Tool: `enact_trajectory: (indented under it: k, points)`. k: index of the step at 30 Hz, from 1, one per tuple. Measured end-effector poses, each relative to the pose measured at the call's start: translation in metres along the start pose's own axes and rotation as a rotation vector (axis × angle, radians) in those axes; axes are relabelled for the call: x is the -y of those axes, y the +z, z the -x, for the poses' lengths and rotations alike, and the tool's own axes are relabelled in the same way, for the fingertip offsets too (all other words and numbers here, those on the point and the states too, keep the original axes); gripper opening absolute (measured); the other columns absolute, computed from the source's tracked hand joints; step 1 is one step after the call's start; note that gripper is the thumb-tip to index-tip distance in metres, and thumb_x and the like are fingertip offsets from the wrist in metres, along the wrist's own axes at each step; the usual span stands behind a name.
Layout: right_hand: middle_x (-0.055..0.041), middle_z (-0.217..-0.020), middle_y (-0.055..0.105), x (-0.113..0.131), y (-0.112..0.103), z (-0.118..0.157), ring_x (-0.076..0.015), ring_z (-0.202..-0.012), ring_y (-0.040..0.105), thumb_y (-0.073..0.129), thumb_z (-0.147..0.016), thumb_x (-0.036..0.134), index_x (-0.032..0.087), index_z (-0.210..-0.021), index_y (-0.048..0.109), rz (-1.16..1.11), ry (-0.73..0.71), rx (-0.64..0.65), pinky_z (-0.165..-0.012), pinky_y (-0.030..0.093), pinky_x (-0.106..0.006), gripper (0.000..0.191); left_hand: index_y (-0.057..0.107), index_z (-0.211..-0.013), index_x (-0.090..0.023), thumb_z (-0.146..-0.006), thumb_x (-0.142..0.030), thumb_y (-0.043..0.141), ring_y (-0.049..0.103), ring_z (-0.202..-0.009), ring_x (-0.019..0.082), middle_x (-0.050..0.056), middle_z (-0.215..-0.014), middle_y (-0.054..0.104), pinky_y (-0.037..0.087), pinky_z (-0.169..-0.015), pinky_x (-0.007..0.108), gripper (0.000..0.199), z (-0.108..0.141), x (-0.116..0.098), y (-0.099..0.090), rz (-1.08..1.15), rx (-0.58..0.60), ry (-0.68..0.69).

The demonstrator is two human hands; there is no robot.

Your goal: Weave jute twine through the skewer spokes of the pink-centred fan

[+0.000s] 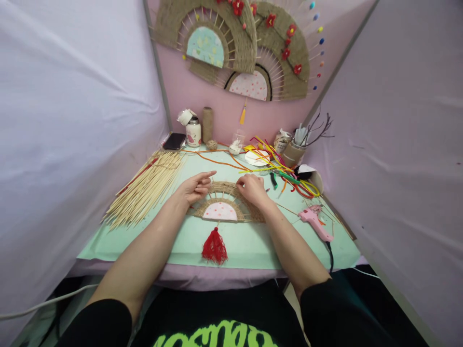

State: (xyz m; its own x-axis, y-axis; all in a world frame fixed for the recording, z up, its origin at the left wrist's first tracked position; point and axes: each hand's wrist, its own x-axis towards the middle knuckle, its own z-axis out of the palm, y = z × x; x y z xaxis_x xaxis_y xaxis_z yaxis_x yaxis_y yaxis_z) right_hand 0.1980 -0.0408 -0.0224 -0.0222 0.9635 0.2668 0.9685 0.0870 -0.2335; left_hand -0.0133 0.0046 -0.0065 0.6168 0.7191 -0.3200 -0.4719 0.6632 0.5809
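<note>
A small half-round fan of twine wound over thin sticks lies on the table, with a white, pink-dotted centre and a twine band along its arc. From its bottom edge hangs a red tassel. My left hand is over the fan's upper left side, index finger stretched out and the others loosely bent, with nothing visible in it. At the upper right of the arc, my right hand has its fingertips pressed together against the twine band. Whatever they pinch is too small to make out.
Thin wooden sticks lie piled at left. A pink glue gun with a black cable rests at right. Behind it are green-handled pliers and colourful pipe cleaners. A phone and a twine spool stand at the back.
</note>
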Motion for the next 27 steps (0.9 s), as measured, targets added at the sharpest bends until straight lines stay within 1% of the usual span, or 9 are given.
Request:
enact_trajectory:
  k: [2, 5, 7, 10, 11, 13, 15, 18, 27]
  points:
    - [-0.0056, -0.090, 0.065, 0.007, -0.006, 0.001, -0.0210, -0.092, 0.052, 0.050, -0.081, 0.024, 0.021, -0.080, 0.066, -0.081, -0.005, -0.062, -0.076, 0.030, -0.033, 0.017, 0.056, -0.100, -0.009, -0.086, -0.012, 0.047, 0.033, -0.034, 0.002, -0.007, -0.050, 0.036, 0.024, -0.026, 0.007, 0.017, 0.000, 0.000, 0.002, 0.123, 0.053, -0.051]
    - [-0.0040, -0.089, 0.065, 0.021, -0.019, 0.003, -0.0193, -0.091, 0.053, 0.050, -0.083, 0.027, 0.021, -0.083, 0.065, -0.216, -0.045, -0.190, -0.078, 0.031, -0.032, 0.016, 0.054, -0.104, -0.009, -0.088, -0.017, 0.044, 0.044, -0.041, 0.003, -0.003, -0.055, 0.047, 0.034, -0.032, 0.008, 0.021, 0.000, 0.003, 0.012, 0.248, 0.054, -0.071]
    - [-0.0038, -0.088, 0.065, 0.031, -0.026, 0.005, -0.0184, -0.089, 0.054, 0.049, -0.084, 0.028, 0.021, -0.085, 0.064, -0.301, -0.083, -0.267, -0.080, 0.032, -0.032, 0.017, 0.055, -0.106, -0.009, -0.088, -0.020, 0.043, 0.054, -0.051, 0.007, 0.002, -0.062, 0.055, 0.044, -0.040, 0.012, 0.024, 0.000, 0.006, 0.020, 0.263, 0.027, -0.022]
    - [-0.0042, -0.089, 0.064, 0.043, -0.029, 0.009, -0.0178, -0.088, 0.054, 0.049, -0.086, 0.030, 0.020, -0.088, 0.064, -0.404, -0.151, -0.327, -0.083, 0.034, -0.032, 0.018, 0.057, -0.104, -0.008, -0.089, -0.029, 0.039, 0.064, -0.074, 0.016, 0.011, -0.078, 0.063, 0.054, -0.060, 0.024, 0.031, -0.003, 0.013, 0.030, 0.276, 0.017, 0.131]
    - [-0.0042, -0.090, 0.064, 0.045, -0.028, 0.011, -0.0178, -0.088, 0.054, 0.049, -0.086, 0.030, 0.021, -0.089, 0.064, -0.425, -0.176, -0.330, -0.084, 0.034, -0.032, 0.018, 0.058, -0.104, -0.009, -0.089, -0.034, 0.038, 0.065, -0.080, 0.018, 0.013, -0.084, 0.064, 0.054, -0.064, 0.028, 0.035, -0.004, 0.015, 0.032, 0.270, 0.032, 0.164]
    - [-0.0041, -0.091, 0.064, 0.049, -0.022, 0.015, -0.0180, -0.090, 0.054, 0.050, -0.086, 0.030, 0.021, -0.089, 0.065, -0.448, -0.211, -0.314, -0.084, 0.034, -0.032, 0.017, 0.058, -0.105, -0.010, -0.089, -0.043, 0.034, 0.064, -0.088, 0.022, 0.016, -0.094, 0.065, 0.053, -0.065, 0.031, 0.043, -0.006, 0.020, 0.032, 0.249, 0.076, 0.200]
    - [-0.0043, -0.092, 0.064, 0.051, -0.014, 0.017, -0.0185, -0.093, 0.053, 0.051, -0.086, 0.029, 0.021, -0.091, 0.066, -0.449, -0.219, -0.280, -0.083, 0.034, -0.032, 0.017, 0.057, -0.107, -0.011, -0.088, -0.050, 0.032, 0.063, -0.092, 0.024, 0.017, -0.099, 0.064, 0.052, -0.063, 0.031, 0.050, -0.008, 0.024, 0.030, 0.231, 0.111, 0.210]
    - [-0.0045, -0.095, 0.064, 0.054, -0.005, 0.020, -0.0189, -0.096, 0.052, 0.052, -0.086, 0.030, 0.022, -0.094, 0.066, -0.430, -0.217, -0.222, -0.084, 0.034, -0.032, 0.018, 0.056, -0.109, -0.012, -0.085, -0.056, 0.031, 0.062, -0.094, 0.025, 0.018, -0.103, 0.062, 0.051, -0.063, 0.032, 0.056, -0.009, 0.029, 0.027, 0.194, 0.113, 0.205]
    - [-0.0030, -0.096, 0.064, 0.055, 0.000, 0.023, -0.0197, -0.098, 0.050, 0.055, -0.084, 0.028, 0.025, -0.092, 0.067, -0.378, -0.227, -0.140, -0.085, 0.032, -0.034, 0.015, 0.053, -0.111, -0.016, -0.081, -0.058, 0.040, 0.061, -0.096, 0.026, 0.016, -0.106, 0.061, 0.050, -0.074, 0.040, 0.053, -0.010, 0.036, 0.029, 0.194, 0.117, 0.205]
